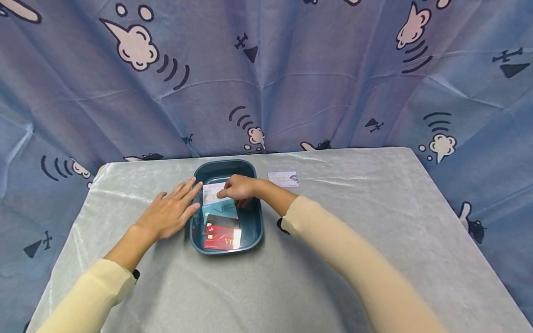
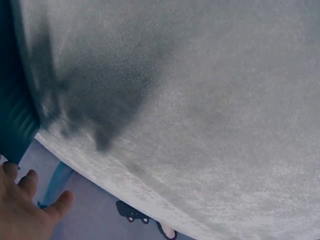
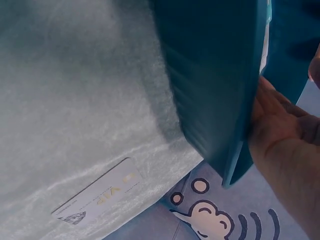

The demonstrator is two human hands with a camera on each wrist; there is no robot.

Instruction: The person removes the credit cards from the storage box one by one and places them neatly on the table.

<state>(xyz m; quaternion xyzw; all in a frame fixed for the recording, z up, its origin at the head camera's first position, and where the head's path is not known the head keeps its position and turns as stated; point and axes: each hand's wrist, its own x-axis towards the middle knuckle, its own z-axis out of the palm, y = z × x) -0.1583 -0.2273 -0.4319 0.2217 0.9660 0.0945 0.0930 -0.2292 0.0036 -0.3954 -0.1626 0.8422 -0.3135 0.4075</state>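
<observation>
A dark teal tray (image 1: 195, 236) stands on the table and holds several overlapping VIP cards: a red card (image 1: 223, 238), a black card (image 1: 217, 220), a teal card (image 1: 215, 211) and a white card (image 1: 209, 194) with gold lettering. Reaching in over the right rim, my right hand (image 1: 238, 188) pinches the white card, thumb on its face; the other fingers are partly hidden. At the left rim, my left hand (image 1: 171, 211) rests with its fingers spread, fingertips against the tray. In the right wrist view, the right hand (image 3: 282, 122) bends over the tray wall (image 3: 215, 85).
Another white VIP card (image 1: 283, 179) lies on the table to the right of the tray, also seen as a white card (image 3: 100, 192) in the right wrist view. A pale cloth (image 1: 361, 222) covers the table. Behind it hangs a patterned blue curtain (image 1: 290, 97).
</observation>
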